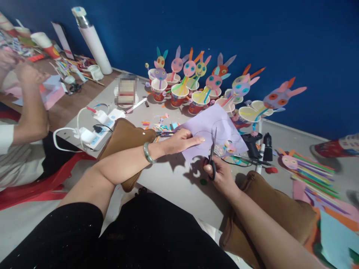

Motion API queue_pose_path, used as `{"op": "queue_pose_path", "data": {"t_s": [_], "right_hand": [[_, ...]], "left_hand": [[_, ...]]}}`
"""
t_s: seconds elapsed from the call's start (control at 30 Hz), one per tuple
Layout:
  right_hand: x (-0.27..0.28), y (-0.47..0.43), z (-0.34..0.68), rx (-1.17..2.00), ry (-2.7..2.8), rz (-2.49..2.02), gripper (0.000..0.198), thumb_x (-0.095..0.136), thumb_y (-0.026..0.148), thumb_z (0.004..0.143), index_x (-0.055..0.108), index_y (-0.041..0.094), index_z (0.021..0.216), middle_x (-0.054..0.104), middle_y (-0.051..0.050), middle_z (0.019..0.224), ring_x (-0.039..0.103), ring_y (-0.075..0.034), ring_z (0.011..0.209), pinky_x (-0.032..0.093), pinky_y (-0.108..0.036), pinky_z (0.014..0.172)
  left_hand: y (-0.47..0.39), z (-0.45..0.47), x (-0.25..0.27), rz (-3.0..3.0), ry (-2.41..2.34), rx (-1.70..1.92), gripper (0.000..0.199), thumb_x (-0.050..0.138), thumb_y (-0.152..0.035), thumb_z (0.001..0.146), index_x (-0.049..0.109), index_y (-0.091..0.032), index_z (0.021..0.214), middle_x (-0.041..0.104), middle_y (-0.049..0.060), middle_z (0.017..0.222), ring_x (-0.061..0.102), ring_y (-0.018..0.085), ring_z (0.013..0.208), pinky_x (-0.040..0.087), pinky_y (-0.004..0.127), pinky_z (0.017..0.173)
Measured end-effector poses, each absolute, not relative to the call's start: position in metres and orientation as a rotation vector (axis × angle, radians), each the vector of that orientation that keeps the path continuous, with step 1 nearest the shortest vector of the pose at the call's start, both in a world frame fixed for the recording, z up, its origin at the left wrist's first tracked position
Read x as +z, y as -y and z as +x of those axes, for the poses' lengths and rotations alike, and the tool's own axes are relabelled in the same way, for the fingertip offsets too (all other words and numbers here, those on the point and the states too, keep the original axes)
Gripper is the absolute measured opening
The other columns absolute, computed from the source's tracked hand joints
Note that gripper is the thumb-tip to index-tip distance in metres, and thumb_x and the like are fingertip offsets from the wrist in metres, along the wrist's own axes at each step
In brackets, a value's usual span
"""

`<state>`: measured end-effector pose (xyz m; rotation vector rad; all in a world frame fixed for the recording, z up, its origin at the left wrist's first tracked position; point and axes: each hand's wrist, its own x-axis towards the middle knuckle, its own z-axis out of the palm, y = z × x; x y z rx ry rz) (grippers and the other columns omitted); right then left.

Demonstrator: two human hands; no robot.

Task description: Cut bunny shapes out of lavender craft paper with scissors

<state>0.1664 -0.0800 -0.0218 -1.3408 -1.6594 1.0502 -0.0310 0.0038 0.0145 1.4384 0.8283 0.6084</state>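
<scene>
A sheet of purple paper (215,119) with round outlines drawn on it is pinched in my left hand (182,142), thumb on top, at its left side. My right hand (220,173) has its fingers through the black handles of a pair of scissors (213,151). The blades point up and away from me at the paper's near edge, which has cut-out notches. Whether the blades are closed on the paper I cannot tell. Beyond the sheet stand several paper cups (178,95) with rabbit-like paper faces (189,68) on sticks.
Brown cushions (126,138) (269,201) lie under my forearms. At left are a power strip (109,125) with plugs, a white thermos (95,48) and another person's arm (30,101). A glue gun (253,145), coloured sticks (316,175) and paper sheets (339,231) lie at right.
</scene>
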Motion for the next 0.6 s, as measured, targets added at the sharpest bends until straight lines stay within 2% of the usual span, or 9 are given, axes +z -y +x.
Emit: {"op": "queue_pose_path", "data": {"t_s": [0.17,0.4,0.6], "right_hand": [[-0.0205,0.0805,0.1670,1.116,1.624,-1.325,0.050,0.068,0.069,0.077,0.058,0.021,0.067,0.050,-0.001,0.057,0.050,-0.017,0.055,0.042,-0.029,0.044],[-0.0197,0.0772,0.1688,1.061,1.673,-1.324,0.054,0.066,0.072,0.077,0.056,0.021,0.063,0.051,-0.001,0.058,0.049,-0.017,0.056,0.041,-0.030,0.047],[-0.0189,0.0784,0.1690,1.101,1.626,-1.348,0.054,0.069,0.070,0.075,0.053,0.021,0.062,0.049,0.000,0.057,0.044,-0.014,0.053,0.039,-0.028,0.045]], "left_hand": [[-0.0047,-0.0315,0.0141,1.457,-0.863,0.614,0.060,0.061,-0.069,0.078,0.034,-0.021,0.054,0.027,-0.006,0.056,0.024,0.005,0.052,0.014,0.028,0.050],[-0.0066,-0.0337,0.0194,1.438,-0.854,0.599,0.059,0.064,-0.065,0.077,0.034,-0.021,0.054,0.028,-0.006,0.055,0.027,0.005,0.051,0.016,0.027,0.050],[-0.0102,-0.0365,0.0207,1.505,-0.837,0.636,0.060,0.062,-0.063,0.081,0.031,-0.021,0.052,0.025,-0.006,0.054,0.022,0.005,0.053,0.014,0.028,0.051]]}}
